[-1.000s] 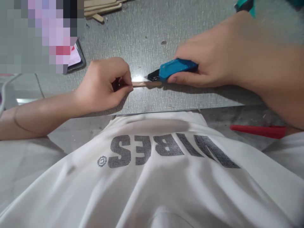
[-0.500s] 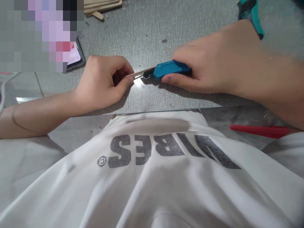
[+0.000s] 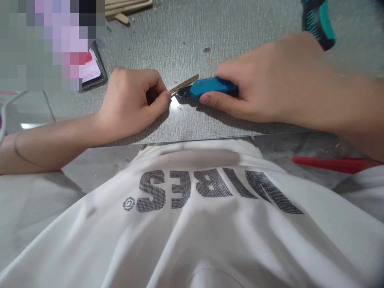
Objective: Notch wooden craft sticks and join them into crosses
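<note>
My left hand (image 3: 135,102) pinches one end of a thin wooden stick (image 3: 187,82) between thumb and fingers, just above the grey table. The stick slants up to the right. My right hand (image 3: 264,82) is closed around a blue utility knife (image 3: 210,87), thumb along its near side. The knife's black tip points left and lies close below the stick, near my left fingertips. Whether the blade touches the wood is hard to tell.
Several wooden sticks (image 3: 129,8) lie at the top left of the table (image 3: 168,44). A phone (image 3: 93,70) is left of them, partly pixelated. A teal and black tool (image 3: 319,24) lies top right. Something red (image 3: 330,163) shows below the table edge.
The knife has shifted slightly left towards my left fingertips. The stick now tilts more steeply, and its far end shows above the knife.
</note>
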`<action>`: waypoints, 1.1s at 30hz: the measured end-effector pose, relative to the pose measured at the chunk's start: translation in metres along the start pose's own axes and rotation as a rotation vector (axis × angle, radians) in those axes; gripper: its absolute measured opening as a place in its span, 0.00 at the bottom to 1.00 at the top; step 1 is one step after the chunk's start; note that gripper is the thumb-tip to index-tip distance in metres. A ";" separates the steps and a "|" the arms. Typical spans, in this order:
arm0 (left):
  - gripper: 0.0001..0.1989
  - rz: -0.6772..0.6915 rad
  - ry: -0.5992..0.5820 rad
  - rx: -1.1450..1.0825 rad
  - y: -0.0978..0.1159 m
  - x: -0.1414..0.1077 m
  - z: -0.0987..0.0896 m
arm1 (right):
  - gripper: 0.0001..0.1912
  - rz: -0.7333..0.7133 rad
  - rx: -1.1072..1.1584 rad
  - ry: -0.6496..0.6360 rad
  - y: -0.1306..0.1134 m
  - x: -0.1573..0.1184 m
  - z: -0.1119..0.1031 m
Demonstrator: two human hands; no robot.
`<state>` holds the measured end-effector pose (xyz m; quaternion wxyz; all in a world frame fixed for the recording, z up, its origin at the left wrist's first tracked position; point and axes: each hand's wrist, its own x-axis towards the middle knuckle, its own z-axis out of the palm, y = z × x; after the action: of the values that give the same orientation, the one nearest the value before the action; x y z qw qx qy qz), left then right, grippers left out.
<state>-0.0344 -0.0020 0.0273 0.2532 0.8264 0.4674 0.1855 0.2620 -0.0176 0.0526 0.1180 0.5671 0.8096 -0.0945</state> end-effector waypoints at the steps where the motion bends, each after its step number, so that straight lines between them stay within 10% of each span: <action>1: 0.16 0.004 0.005 0.001 0.000 0.001 0.001 | 0.39 -0.002 0.022 0.006 0.000 0.000 0.000; 33: 0.18 0.083 0.049 0.210 -0.012 0.000 0.011 | 0.41 0.019 -0.016 -0.026 -0.007 0.001 -0.004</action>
<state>-0.0365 0.0003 0.0120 0.1455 0.8623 0.4558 0.1660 0.2551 -0.0177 0.0561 0.1337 0.5727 0.8033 -0.0943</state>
